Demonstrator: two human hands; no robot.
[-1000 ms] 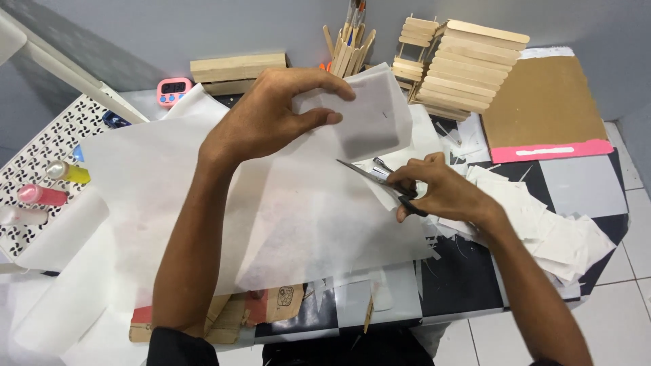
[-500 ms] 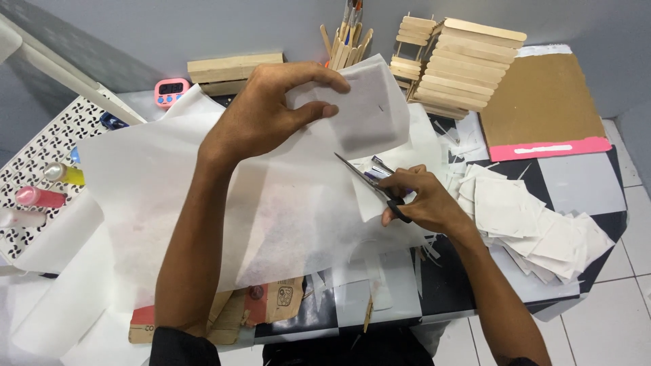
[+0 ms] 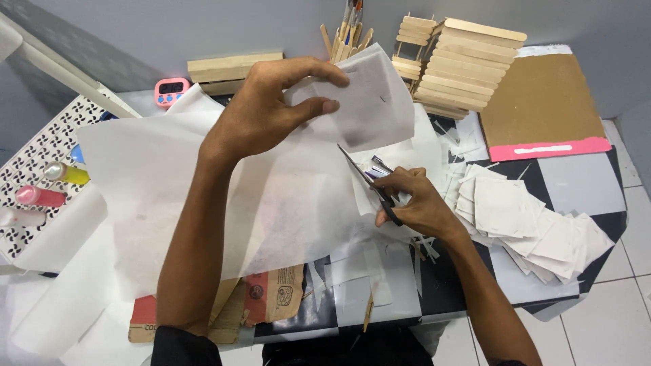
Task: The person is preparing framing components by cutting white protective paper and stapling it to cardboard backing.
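My left hand (image 3: 271, 108) pinches the raised upper edge of a large sheet of thin white paper (image 3: 224, 196) that drapes over the table. My right hand (image 3: 413, 203) grips black-handled scissors (image 3: 369, 181), their blades parted and pointing up-left into the paper just below the held flap. To the right of my right hand lies a pile of cut white paper squares (image 3: 522, 217) on the black-and-white checkered table (image 3: 583, 183).
A stack of wooden stick panels (image 3: 461, 64) and a cup of sticks (image 3: 346, 34) stand at the back. A brown board with a pink strip (image 3: 542, 108) lies back right. Paint bottles (image 3: 47, 186) rest on a perforated white tray at left. Pink timer (image 3: 171, 90) behind.
My right hand with the scissors has slid leftward and slightly up along the paper. My left hand keeps its hold on the raised flap.
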